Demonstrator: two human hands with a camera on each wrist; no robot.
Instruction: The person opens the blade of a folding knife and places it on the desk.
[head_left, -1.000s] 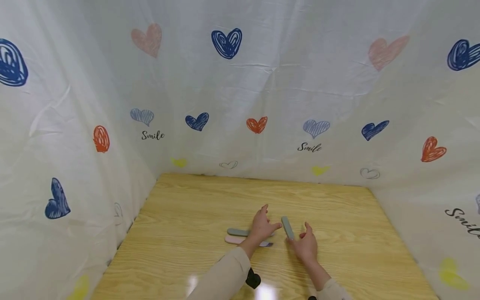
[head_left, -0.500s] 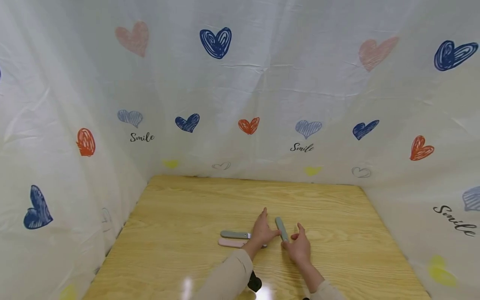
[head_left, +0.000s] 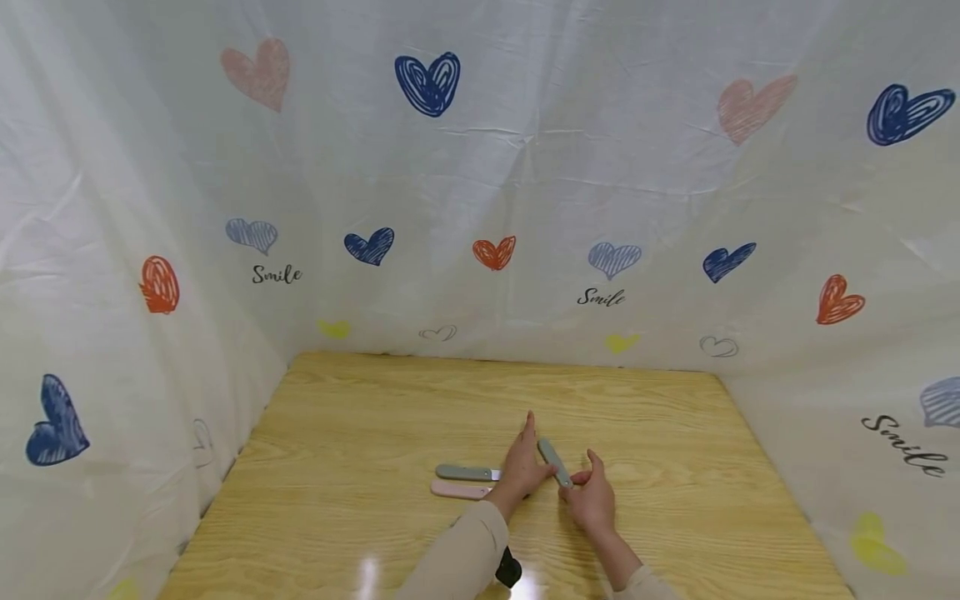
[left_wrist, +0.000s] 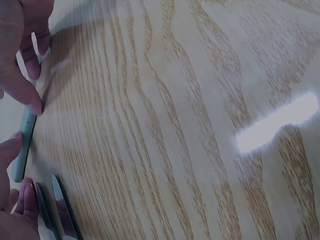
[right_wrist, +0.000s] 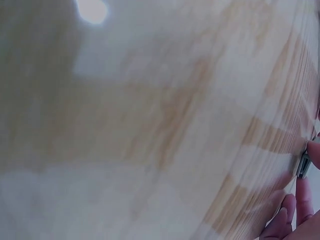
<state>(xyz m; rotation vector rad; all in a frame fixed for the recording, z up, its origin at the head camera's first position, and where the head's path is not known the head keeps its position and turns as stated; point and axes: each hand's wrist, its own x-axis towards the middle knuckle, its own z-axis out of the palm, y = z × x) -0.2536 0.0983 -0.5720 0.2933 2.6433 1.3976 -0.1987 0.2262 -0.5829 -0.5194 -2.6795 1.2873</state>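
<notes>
A folding knife with a green handle (head_left: 549, 452) lies slanted between my hands, its blade out of sight. My right hand (head_left: 595, 504) pinches its near end between thumb and finger; the right wrist view shows that pinch on the knife's end (right_wrist: 303, 165). The thumb of my left hand (head_left: 522, 468) touches the handle's side, while its index finger points straight away from me. Left of that hand lie another green folding knife (head_left: 462, 472) and a pink folding knife (head_left: 456, 490), both unfolded. Their blades (left_wrist: 64, 205) pass under my left hand.
The wood-grain table (head_left: 375, 417) reflects a bright lamp spot near its front. Behind it and along both sides hangs a white curtain (head_left: 540, 167) printed with hearts and words. A black heart-shaped piece (head_left: 508, 568) shows at my left sleeve (head_left: 457, 550).
My left hand has come rightward over the table, and its thumb now meets the green handle. The held knife's far end leans more to the left. The head view has turned slightly right.
</notes>
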